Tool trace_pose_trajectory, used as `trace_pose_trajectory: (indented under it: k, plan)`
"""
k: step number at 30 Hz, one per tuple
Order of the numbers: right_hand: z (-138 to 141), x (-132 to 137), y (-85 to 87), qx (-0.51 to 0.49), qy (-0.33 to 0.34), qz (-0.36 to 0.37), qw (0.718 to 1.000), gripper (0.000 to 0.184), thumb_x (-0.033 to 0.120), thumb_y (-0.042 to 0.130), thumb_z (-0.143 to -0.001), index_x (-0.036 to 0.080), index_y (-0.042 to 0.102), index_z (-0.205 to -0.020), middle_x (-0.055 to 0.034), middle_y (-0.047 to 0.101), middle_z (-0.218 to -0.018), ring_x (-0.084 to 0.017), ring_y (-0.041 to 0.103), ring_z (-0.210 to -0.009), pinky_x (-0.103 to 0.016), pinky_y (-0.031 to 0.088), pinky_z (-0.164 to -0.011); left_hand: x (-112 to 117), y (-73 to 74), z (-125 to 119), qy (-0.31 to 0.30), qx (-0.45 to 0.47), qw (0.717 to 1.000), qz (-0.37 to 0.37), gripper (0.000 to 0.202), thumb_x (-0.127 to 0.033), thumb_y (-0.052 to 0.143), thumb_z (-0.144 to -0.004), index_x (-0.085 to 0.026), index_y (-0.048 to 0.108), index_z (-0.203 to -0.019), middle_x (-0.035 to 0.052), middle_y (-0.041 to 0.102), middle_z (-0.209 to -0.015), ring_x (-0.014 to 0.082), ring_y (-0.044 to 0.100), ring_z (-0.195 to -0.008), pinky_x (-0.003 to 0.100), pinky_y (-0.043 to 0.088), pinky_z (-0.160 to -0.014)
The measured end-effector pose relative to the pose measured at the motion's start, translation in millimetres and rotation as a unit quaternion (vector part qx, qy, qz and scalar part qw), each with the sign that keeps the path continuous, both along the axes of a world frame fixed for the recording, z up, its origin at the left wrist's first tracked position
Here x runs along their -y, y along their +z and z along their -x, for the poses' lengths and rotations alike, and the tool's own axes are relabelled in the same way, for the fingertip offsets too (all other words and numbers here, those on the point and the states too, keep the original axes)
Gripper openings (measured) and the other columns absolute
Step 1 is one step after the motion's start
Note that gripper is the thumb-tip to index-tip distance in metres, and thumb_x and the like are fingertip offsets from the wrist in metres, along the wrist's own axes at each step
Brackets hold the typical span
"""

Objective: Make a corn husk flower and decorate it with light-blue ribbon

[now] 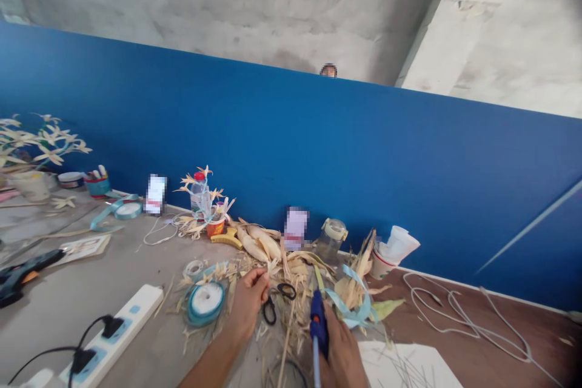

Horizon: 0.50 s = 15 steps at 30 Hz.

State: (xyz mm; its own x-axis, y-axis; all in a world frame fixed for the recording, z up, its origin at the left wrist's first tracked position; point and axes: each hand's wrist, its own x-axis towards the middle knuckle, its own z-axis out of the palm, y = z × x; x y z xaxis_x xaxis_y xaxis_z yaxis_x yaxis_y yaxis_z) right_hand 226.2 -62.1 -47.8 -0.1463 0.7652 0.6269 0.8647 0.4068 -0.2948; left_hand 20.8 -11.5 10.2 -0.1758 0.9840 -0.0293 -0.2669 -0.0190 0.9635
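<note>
My left hand (248,300) is closed in a pinch on a small pale corn-husk piece (271,266), its tip showing above the fingers. My right hand (342,345) is wrapped around a blue glue gun (319,322), which points away from me; a pale stick extends from its rear. Between the hands lie black-handled scissors (270,310) among dry husk scraps (291,291). Left of my left hand is a teal ribbon spool (205,303). Loose light-blue ribbon (359,309) curls beyond my right hand.
Corn-husk bundles (259,241), a phone (296,229), a lidded jar (331,241) and a paper cup (382,264) line the blue partition (291,139). A power strip (113,336) and a black glue gun (25,276) lie left. White cable (473,327) loops at right.
</note>
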Motion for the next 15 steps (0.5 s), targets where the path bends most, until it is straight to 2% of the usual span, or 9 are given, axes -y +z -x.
trace_pose_trajectory:
  k: [4,10,15]
  plan:
    - [-3.7,5.9,-7.1,0.047,0.017,0.015,0.999,0.075,0.019,0.054,-0.069,0.017,0.027,-0.139,-0.0152,0.063,-0.106,-0.031,0.059,-0.085,-0.043,0.048,-0.07,0.7,-2.3,-0.7,-0.012,0.003,1.0,-0.011,0.02,-0.036,0.059,-0.071,-0.016,0.057,-0.07,-0.0048,0.047,-0.055,0.0066,0.036,-0.043,0.021,0.025,-0.043]
    - [7.5,4.3,8.7,0.069,0.036,0.118,0.99,0.067,0.017,0.053,-0.07,0.016,0.037,-0.135,-0.0128,0.061,-0.114,-0.028,0.055,-0.092,-0.041,0.043,-0.082,-1.0,-6.9,0.0,-0.016,0.008,1.0,-0.01,0.021,-0.036,0.059,-0.071,-0.016,0.057,-0.07,-0.0045,0.048,-0.056,0.0064,0.036,-0.043,0.02,0.025,-0.043]
    - [11.4,-0.7,18.6,0.087,0.049,0.21,0.973,0.066,0.016,0.05,-0.072,0.012,0.036,-0.136,-0.014,0.058,-0.119,-0.029,0.051,-0.103,-0.042,0.037,-0.09,0.8,-3.4,-1.7,-0.015,0.014,1.0,-0.008,0.021,-0.037,0.059,-0.071,-0.016,0.056,-0.069,-0.0051,0.048,-0.054,0.006,0.036,-0.042,0.019,0.026,-0.043]
